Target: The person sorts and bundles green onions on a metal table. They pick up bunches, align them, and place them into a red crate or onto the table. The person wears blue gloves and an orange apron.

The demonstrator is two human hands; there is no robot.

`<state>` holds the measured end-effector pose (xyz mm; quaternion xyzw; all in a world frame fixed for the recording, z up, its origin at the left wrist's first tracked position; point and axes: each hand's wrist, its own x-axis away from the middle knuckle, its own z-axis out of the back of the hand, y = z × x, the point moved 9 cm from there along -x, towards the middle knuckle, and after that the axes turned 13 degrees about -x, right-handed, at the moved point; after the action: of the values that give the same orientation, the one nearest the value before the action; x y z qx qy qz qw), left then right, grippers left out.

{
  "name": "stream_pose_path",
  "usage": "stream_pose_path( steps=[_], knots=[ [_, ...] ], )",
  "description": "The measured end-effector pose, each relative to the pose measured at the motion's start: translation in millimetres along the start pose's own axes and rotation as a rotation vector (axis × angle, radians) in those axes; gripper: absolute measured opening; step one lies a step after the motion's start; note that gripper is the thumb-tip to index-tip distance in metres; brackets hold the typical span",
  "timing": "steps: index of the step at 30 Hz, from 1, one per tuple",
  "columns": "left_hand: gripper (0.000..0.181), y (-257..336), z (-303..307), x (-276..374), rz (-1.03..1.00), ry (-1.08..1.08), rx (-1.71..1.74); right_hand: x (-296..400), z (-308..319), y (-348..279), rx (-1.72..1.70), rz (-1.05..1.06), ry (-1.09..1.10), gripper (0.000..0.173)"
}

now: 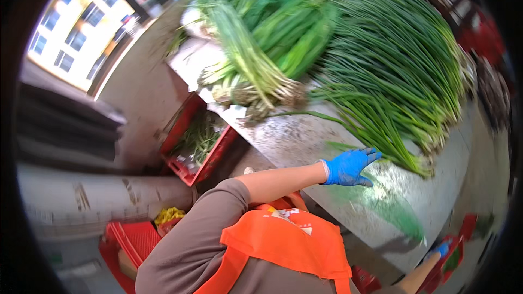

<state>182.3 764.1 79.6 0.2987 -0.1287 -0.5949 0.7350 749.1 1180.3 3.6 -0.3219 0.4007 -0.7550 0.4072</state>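
Note:
My left hand, in a blue glove, is stretched over the table with its fingers apart and nothing visible in its grasp. Beneath and beside it spreads a green mesh bag; whether the hand touches the mesh is unclear. Just beyond the fingertips lie loose green onions, roots toward the right. At the lower right rim, my right hand, also blue-gloved, is small and blurred beside the table edge, near a red crate. What it holds, if anything, cannot be made out.
A large pile of green onions covers the table's far right. Green onion bundles, some in green mesh, lie at the far left. The metal tabletop is speckled with soil. A red crate with green scraps stands below the left edge.

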Motion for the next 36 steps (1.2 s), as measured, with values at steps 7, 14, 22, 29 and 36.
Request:
stream_pose_path(
  steps=[7, 14, 22, 29, 36],
  knots=[
    [0.023, -158.7, 33.1, 100.1, 0.602, 0.214, 0.86, 171.0, -223.1, -156.4, -0.374, 0.258, -0.786, 0.038],
    [0.021, -225.5, 87.0, 182.4, 0.758, 0.362, 1.157, 748.8, -404.5, -156.9, 0.032, 0.499, -1.801, 0.019],
    [0.022, -290.3, 180.2, 271.1, 0.715, 0.423, 1.168, 887.1, -461.8, -116.6, 0.304, 1.302, -1.22, 0.034],
    [0.024, -305.8, 205.2, 260.1, 0.621, 0.45, 1.247, 944.9, -410.6, -107.5, 0.152, 0.559, -1.693, 0.017],
    [0.017, -309.8, 190.9, 255.2, 0.71, 0.414, 1.276, 926.4, -433.4, -120.6, 0.013, 0.324, -1.522, 0.013]
  ],
)
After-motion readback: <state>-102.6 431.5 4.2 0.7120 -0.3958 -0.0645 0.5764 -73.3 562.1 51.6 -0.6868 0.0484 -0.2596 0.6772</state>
